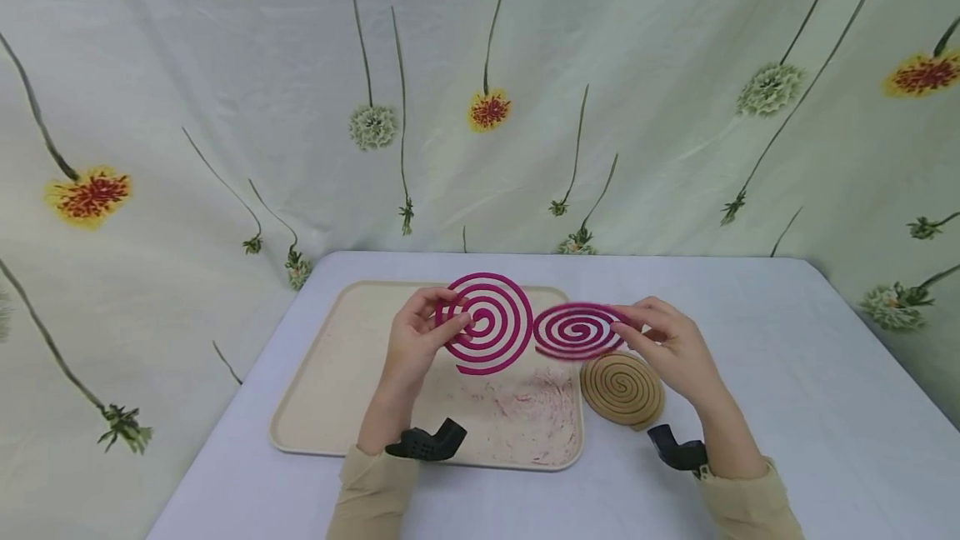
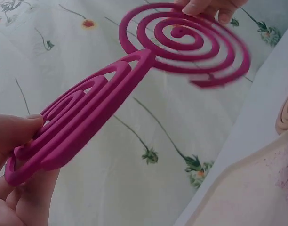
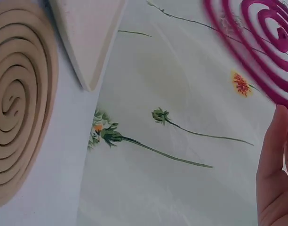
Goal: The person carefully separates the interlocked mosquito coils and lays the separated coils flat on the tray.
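Only pink residue in tray.

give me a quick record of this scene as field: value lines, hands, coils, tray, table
left hand: pinches a magenta spiral coil, held up nearly facing the head camera
right hand: pinches a second magenta spiral coil, held flatter
coils' relation: edges meet or nearly meet in the air above the tray
tan coil: lies flat on the table beside the tray's right edge
tray: beige, with pinkish smears on its floor
table: pale cover
backdrop: flower-print cloth
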`<state>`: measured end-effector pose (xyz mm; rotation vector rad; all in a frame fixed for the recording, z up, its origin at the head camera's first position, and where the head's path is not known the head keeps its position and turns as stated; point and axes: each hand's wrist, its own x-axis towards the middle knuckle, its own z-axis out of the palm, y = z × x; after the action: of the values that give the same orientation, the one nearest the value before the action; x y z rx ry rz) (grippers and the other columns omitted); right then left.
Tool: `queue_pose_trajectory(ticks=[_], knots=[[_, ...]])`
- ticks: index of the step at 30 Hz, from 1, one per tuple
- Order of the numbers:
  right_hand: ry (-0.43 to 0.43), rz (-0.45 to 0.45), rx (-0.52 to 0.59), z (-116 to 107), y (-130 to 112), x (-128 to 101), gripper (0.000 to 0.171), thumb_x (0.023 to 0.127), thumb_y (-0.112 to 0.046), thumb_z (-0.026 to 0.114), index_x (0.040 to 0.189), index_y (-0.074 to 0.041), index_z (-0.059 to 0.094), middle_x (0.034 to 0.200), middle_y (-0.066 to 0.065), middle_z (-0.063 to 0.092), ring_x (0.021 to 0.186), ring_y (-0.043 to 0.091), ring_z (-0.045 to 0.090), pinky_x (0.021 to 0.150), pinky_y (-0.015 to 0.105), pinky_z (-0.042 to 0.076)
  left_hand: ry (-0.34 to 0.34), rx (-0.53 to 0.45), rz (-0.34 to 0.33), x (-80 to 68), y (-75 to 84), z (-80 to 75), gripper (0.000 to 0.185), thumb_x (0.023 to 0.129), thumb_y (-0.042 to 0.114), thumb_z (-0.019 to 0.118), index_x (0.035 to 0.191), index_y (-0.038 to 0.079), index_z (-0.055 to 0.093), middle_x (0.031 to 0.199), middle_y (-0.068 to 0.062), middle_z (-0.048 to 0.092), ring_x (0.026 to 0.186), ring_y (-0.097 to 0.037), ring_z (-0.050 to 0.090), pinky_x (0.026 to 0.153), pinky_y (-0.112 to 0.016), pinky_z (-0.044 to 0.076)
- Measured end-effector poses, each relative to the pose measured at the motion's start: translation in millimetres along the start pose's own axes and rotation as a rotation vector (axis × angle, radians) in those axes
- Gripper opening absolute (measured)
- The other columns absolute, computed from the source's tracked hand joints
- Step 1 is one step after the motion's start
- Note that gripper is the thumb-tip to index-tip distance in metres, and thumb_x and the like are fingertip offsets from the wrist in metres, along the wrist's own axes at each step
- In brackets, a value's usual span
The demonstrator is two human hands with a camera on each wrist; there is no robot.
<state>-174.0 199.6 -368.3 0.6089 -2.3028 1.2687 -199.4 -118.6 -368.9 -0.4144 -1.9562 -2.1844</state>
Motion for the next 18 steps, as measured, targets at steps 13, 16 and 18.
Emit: queue_pose_trajectory(ticks=[13, 16, 18], knots=[[0.094, 0.304, 0.349, 66, 113, -8, 0.042, 0.081, -0.037, 0.073, 0.119, -0.021, 0.062, 0.094, 0.007, 0.066, 0.079, 0.021, 0.067, 0.061, 0.034, 0.057, -0.006, -0.027, -0.129, 11.5, -25.1, -23.5, 0.048, 0.087, -0.001, 0.062, 0.131, 0.005, 0.043, 0.124, -0.023, 0.055, 0.095, -0.019, 0.066, 0.08, -0.033, 0.054], [0.077, 0.353, 0.361, 69, 91, -6, 0.047, 0.082, -0.041, 0.071, 0.119, -0.014, 0.061, 0.094, 0.01, 0.066, 0.081, 0.02, 0.068, 0.064, 0.036, 0.057, 0.021, -0.035, -0.174, 14.9, -34.7, -27.2, 0.049, 0.088, -0.002, 0.061, 0.133, 0.007, 0.043, 0.126, -0.022, 0.055, 0.096, -0.019, 0.065, 0.08, -0.032, 0.054], [0.072, 0.388, 0.353, 68, 70, -4, 0.048, 0.084, -0.039, 0.07, 0.119, -0.008, 0.06, 0.094, 0.013, 0.066, 0.081, 0.019, 0.068, 0.066, 0.038, 0.057, 0.049, -0.041, -0.206, 18.0, -41.5, -29.1, 0.049, 0.089, -0.003, 0.059, 0.134, 0.008, 0.043, 0.127, -0.021, 0.054, 0.096, -0.019, 0.065, 0.08, -0.031, 0.054]])
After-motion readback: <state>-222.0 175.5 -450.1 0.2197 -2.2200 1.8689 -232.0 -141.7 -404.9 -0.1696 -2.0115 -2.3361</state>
